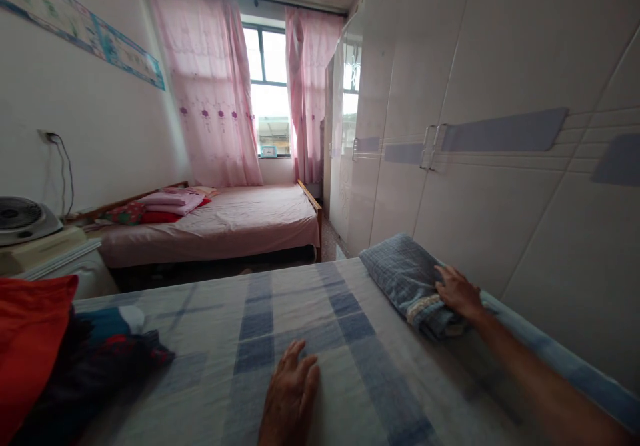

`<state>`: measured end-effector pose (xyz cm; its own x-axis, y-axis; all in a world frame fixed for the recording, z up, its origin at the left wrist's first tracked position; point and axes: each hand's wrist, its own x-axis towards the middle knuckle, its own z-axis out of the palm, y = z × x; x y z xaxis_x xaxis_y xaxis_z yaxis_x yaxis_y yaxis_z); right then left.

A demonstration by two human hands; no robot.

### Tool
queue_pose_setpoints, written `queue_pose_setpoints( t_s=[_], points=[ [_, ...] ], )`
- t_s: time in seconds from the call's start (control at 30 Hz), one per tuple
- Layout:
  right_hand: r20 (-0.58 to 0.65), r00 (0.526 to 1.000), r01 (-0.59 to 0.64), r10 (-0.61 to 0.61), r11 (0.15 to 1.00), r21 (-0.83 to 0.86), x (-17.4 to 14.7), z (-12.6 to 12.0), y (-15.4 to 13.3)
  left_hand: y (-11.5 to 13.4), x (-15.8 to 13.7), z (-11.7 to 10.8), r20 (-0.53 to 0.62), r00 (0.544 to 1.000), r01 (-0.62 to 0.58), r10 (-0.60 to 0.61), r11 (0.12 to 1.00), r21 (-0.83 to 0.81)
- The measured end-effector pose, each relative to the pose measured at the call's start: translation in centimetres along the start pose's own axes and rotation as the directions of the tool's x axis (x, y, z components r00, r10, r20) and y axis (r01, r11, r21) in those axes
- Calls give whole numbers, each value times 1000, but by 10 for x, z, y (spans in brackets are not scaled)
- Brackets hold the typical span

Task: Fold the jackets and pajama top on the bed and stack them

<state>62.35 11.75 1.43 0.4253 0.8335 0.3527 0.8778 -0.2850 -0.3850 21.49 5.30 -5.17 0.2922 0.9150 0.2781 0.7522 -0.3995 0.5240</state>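
A folded grey-blue checked garment point(403, 273), with a pale braided band across it, lies near the far right edge of the bed in front of me. My right hand point(457, 293) rests at its right side, fingers spread and not wrapped round the cloth. Lower in the middle, my left hand point(293, 389) is over the blue and white checked bedsheet point(300, 306). Its fingers are loosely apart and nothing is in them. Whether its palm touches the sheet I cannot tell.
At the left lie an orange-red cloth point(30, 346) and a heap of dark clothes point(110, 366). A white wardrobe point(480, 233) runs along the right side. Beyond stands a second bed point(250, 223) with a pink sheet, and a fan point(25, 219) sits at the far left.
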Motion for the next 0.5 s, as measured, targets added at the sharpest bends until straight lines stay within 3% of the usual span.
queue_pose_setpoints(
  t_s=[0.13, 0.27, 0.4, 0.5],
  points=[
    [-42, 970, 238, -239, 970, -43, -48, -2, -51, 15, -2, -10, 24, 1000, -16, 15, 1000, 27],
    [55, 898, 440, -438, 897, -38, -119, 25, -82, 25, -8, -16, 37, 997, -64, 61, 994, 87],
    [264, 847, 508, -462, 850, -139, -162, 44, -61, 29, -15, -18, 120, 982, -165, 148, 974, 156],
    [318, 880, 430, -354, 877, -215, -164, 31, -23, 33, -23, -19, 167, 969, -209, 185, 967, 145]
  ],
)
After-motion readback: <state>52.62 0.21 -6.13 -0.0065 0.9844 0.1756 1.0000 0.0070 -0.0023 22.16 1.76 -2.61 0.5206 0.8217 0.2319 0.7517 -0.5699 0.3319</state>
